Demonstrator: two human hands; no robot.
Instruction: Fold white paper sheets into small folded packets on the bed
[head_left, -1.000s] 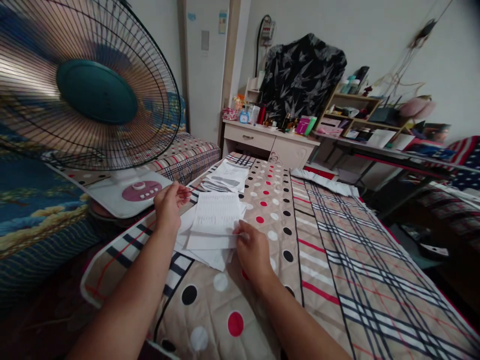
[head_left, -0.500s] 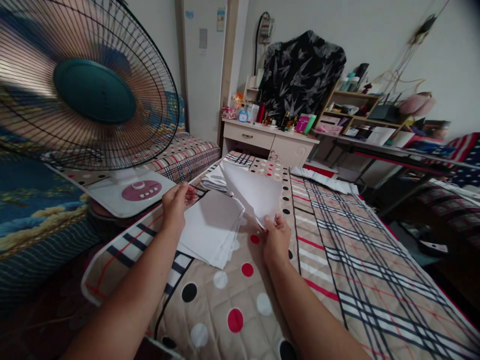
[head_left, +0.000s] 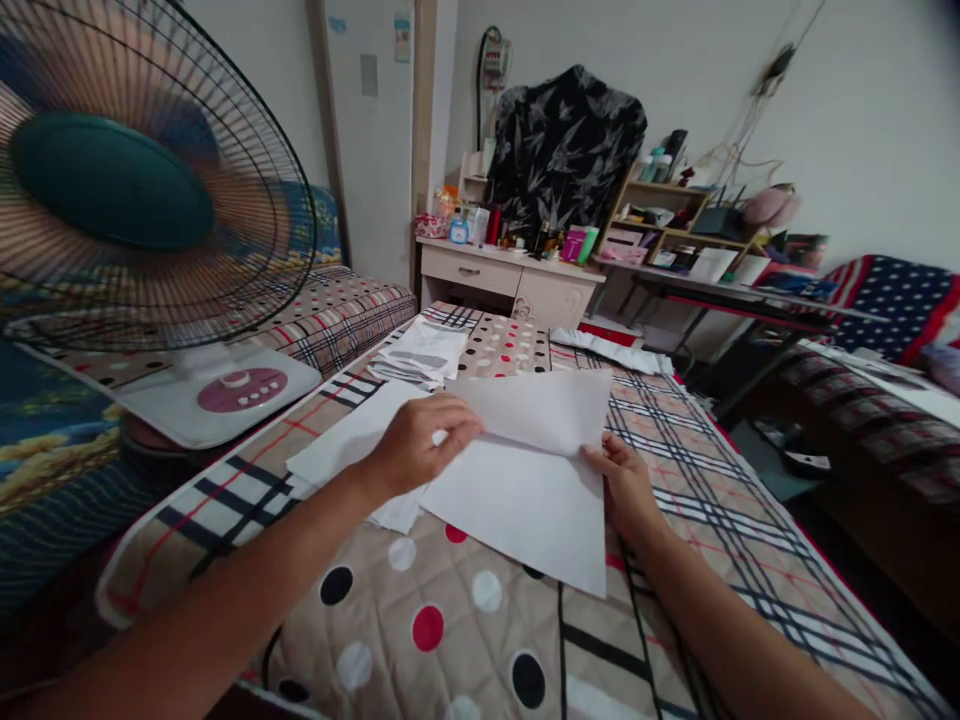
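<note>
Both the left hand (head_left: 426,440) and the right hand (head_left: 626,478) pinch a creased white sheet (head_left: 525,510), probably light, easily wrinkled and best held by its edges, over a quilted, dotted and plaid cover (head_left: 386,605), beside flat loose papers (head_left: 337,440) and a round, wire-caged fan (head_left: 112,180).

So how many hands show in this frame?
2: the left hand at the left part of the white paper, the right hand at its right edge.
</note>
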